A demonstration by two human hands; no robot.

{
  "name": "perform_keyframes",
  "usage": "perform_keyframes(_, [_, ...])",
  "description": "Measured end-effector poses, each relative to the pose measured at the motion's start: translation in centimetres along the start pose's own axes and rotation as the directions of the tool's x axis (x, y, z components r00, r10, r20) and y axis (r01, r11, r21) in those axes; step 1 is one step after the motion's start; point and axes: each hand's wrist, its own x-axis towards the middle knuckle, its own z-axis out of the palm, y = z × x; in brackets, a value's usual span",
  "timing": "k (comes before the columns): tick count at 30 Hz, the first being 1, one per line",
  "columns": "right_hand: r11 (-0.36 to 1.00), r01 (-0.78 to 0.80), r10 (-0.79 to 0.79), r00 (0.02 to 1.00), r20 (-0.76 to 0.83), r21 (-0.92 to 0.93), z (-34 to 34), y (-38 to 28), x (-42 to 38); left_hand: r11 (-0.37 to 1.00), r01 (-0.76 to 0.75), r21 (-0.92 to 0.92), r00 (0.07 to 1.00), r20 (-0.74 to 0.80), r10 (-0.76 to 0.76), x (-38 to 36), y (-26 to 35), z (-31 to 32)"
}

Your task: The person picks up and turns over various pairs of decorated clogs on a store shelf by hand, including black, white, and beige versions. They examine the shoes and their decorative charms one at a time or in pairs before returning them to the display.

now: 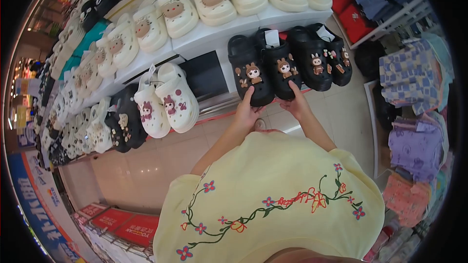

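Note:
A pair of black clogs with brown-hooded doll charms is at the front of the shelf, the left clog (251, 70) beside the right clog (281, 63), which bears a white tag. My left hand (250, 109) grips the toe of the left clog, thumb on top and fingers mostly beneath it. My right hand (296, 103) holds the toe of the right clog the same way. Close on the right stands another black pair (314, 63) with rabbit charms. White clogs (165, 101) with purple-brown charms stand to the left, past a dark panel (204, 75).
Cream clogs (178, 12) line the white upper shelf (209, 34). More clogs run down the left side. Folded patterned clothes (414, 75) are stacked at the right. Red boxes (139, 229) stand at the lower left, near a blue banner (29, 190). Tiled floor shows below the shelf.

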Motion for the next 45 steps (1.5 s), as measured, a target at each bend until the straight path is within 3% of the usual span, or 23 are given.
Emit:
perform_keyframes(8, [0.991, 0.059, -0.062, 0.998, -0.022, -0.123, 1.6, 1.1, -0.4, 0.989, -0.146, 0.027, 0.965, -0.218, 0.149, -1.6, -0.7, -2.7])
perform_keyframes(11, [0.994, 0.095, -0.096, 0.995, -0.023, -0.055, 2.1, 1.5, -0.3, 0.967, -0.241, 0.083, 0.927, -0.276, 0.254, -3.5, 0.1, -4.0])
perform_keyframes(13, [0.999, 0.033, -0.033, 0.999, 0.024, 0.005, 2.0, 1.5, -0.2, 0.941, -0.303, 0.148, 0.884, -0.325, 0.336, -4.8, 0.8, -4.2])
perform_keyframes(15, [1.0, -0.024, 0.023, 0.996, 0.091, 0.014, 3.0, 1.4, -1.2, 0.941, -0.31, 0.135, 0.886, -0.317, 0.337, -5.5, 1.0, -4.2])
perform_keyframes(22, [0.996, -0.031, 0.035, 0.998, 0.053, -0.087, 9.5, 5.8, -1.9, 0.95, -0.311, -0.019, 0.904, -0.315, 0.29, -6.1, 3.5, -7.3])
perform_keyframes(23, [0.992, 0.033, -0.033, 0.999, -0.001, -0.118, 10.5, 6.4, -1.9, 0.953, -0.303, -0.007, 0.908, -0.307, 0.286, -6.0, 3.5, -7.8])
perform_keyframes(28, [0.975, 0.023, -0.013, 0.999, 0.049, -0.22, 10.9, 6.3, -1.0, 0.964, -0.264, -0.006, 0.908, -0.339, 0.246, -5.5, 3.6, -7.7])
perform_keyframes(32, [0.963, 0.094, -0.098, 0.995, -0.002, -0.252, 11.1, 6.7, -1.5, 0.952, -0.301, -0.053, 0.928, -0.245, 0.28, -2.9, 3.2, -10.1])
perform_keyframes(35, [0.939, 0.169, -0.187, 0.982, -0.032, -0.298, 9.0, 9.2, 2.2, 0.966, -0.255, -0.044, 0.941, -0.24, 0.238, -2.6, 3.6, -10.6])
perform_keyframes(38, [0.939, 0.102, -0.098, 0.995, 0.028, -0.329, 7.5, 9.0, 2.2, 0.967, -0.252, -0.028, 0.915, -0.332, 0.229, -3.6, 3.6, -9.5])
perform_keyframes(40, [0.96, 0.047, -0.009, 0.99, 0.138, -0.277, 8.5, 6.6, -1.2, 0.969, -0.248, -0.01, 0.94, -0.245, 0.238, -2.3, 3.0, -11.1])
perform_keyframes(42, [0.967, 0.035, -0.03, 0.999, 0.023, -0.254, 6.4, 5.8, -0.5, 0.969, -0.247, 0.001, 0.962, -0.122, 0.245, -1.3, 3.0, -12.6])
perform_keyframes(43, [0.97, 0.019, -0.028, 0.999, -0.035, -0.241, 4.7, 5.6, -0.3, 0.963, -0.268, -0.019, 0.954, -0.143, 0.262, -1.6, 3.1, -12.3])
perform_keyframes(45, [0.963, 0.135, -0.16, 0.983, -0.09, -0.234, 0.4, 4.9, -0.2, 0.95, -0.306, -0.067, 0.937, -0.197, 0.288, -2.8, 2.8, -11.4])
